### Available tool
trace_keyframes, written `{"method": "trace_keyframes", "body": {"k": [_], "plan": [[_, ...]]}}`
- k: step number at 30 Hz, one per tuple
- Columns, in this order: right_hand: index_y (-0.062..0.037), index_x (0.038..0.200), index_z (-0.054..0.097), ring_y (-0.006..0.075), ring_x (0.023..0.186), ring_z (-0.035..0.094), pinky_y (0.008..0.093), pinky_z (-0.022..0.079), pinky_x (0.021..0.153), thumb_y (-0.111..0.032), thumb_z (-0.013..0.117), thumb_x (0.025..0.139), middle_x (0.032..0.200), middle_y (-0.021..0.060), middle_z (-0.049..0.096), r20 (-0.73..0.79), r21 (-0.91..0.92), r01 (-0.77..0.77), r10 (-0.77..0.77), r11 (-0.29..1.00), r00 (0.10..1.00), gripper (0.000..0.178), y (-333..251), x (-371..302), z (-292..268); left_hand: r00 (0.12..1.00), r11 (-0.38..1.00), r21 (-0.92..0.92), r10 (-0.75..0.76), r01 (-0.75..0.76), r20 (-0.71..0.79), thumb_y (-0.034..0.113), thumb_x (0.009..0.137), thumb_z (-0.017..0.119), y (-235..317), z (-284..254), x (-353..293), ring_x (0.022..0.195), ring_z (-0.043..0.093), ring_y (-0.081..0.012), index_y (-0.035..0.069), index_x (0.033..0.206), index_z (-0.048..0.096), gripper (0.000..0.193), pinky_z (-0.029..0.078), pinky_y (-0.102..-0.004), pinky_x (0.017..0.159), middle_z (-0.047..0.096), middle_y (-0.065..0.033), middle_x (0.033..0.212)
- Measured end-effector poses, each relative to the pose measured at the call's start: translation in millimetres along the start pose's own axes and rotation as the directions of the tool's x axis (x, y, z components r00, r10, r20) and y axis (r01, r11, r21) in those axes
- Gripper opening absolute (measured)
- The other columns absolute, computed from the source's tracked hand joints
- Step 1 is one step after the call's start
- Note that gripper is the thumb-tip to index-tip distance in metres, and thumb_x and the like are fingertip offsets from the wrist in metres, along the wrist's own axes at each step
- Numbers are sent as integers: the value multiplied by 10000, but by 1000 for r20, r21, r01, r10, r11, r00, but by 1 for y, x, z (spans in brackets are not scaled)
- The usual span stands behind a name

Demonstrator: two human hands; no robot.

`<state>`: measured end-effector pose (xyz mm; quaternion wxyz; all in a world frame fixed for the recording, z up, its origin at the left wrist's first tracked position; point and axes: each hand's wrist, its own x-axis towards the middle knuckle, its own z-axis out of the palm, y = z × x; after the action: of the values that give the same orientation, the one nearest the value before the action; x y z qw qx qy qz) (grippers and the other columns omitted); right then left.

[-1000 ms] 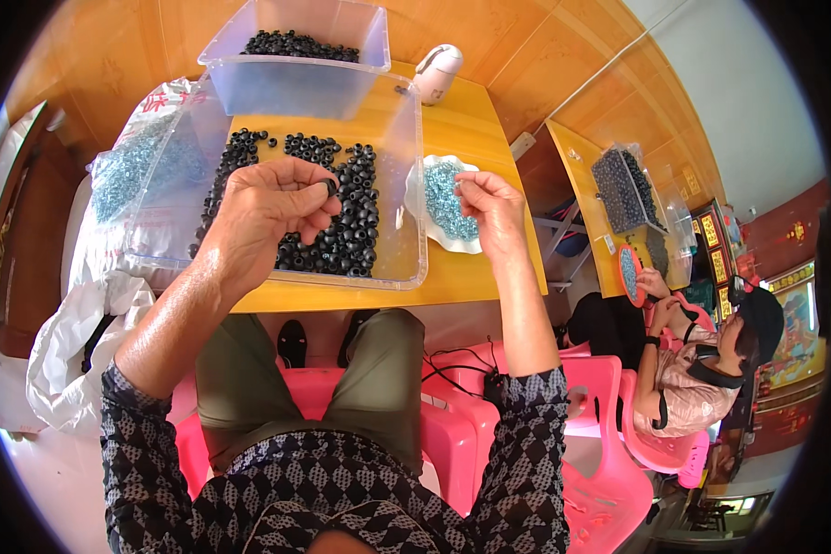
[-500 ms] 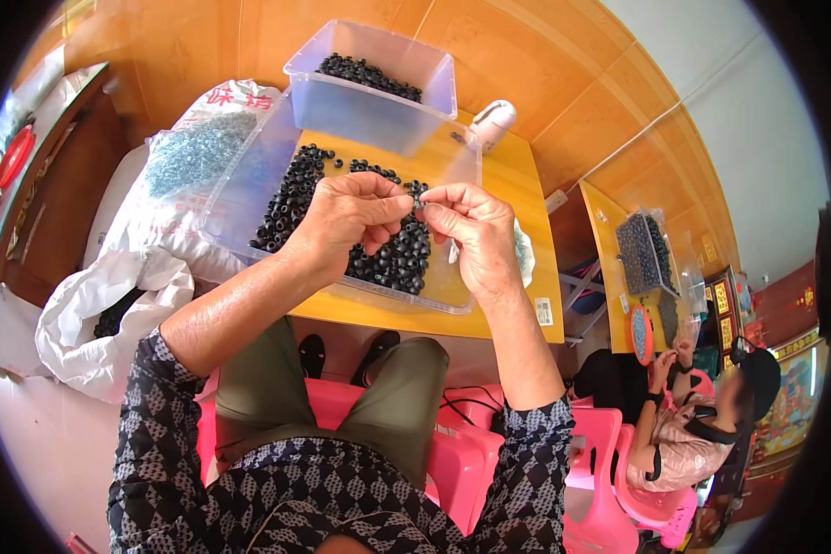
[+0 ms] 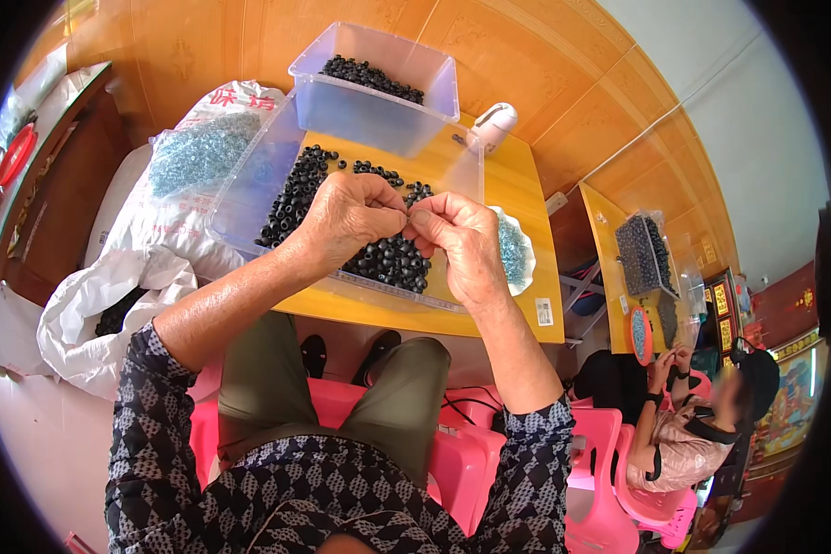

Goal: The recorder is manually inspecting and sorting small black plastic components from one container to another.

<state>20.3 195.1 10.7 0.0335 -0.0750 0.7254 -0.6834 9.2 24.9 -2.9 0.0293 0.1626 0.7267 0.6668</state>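
Left hand [image 3: 349,218] meets right hand [image 3: 463,244] above round, glossy beads [image 3: 392,265].

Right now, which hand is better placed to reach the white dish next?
Probably the right hand: it's closer to the scalloped white dish, with the left hand farther left.

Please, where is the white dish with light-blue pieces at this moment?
In the head view, the white dish is on the yellow table, right of the large clear bin, partly hidden by the right hand.
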Motion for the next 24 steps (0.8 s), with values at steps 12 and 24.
{"method": "trace_keyframes", "body": {"k": [12,24], "plan": [[18,848,593,106,589,541,205,431,547,-109,622,821,722,76,623,59,181,-145,137,973,989,133,3,0,8,1000,1000,19,23,-23,2,80,722,623,3,-6,-2,588,484,-45,-25,787,622,124,378,-188,511,571,-11,648],[29,890,603,57,661,542,193,444,593,-3,632,769,757,27,608,0,-173,79,-80,982,997,128,1,-6,13,999,1000,-7,-18,18,30,101,728,608,0,-14,5,538,470,-55,-4,739,617,106,363,-187,477,549,-12,613]]}}
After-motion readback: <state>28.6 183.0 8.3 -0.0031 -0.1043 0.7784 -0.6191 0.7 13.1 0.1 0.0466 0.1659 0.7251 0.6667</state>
